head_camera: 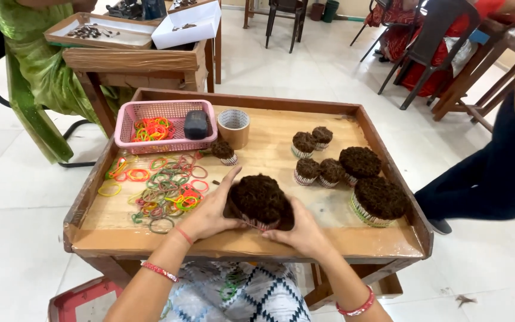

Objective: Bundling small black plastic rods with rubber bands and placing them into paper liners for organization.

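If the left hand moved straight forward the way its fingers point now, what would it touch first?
The left hand points up-right along the dark bundle it holds. Beyond that, probably the small bundle near the tape roll; depth is unclear.

— What is that dark thing low in the middle of the frame?

— A round bundle (pixel 260 201) of thin sticks, standing upright on the wooden tray (pixel 269 241), near its front edge. The top is a dark brown, fuzzy dome; pale, striped stick ends show along its lower rim.

— Is it loose?

— No, it sits packed tight, cupped on both sides, left and right.
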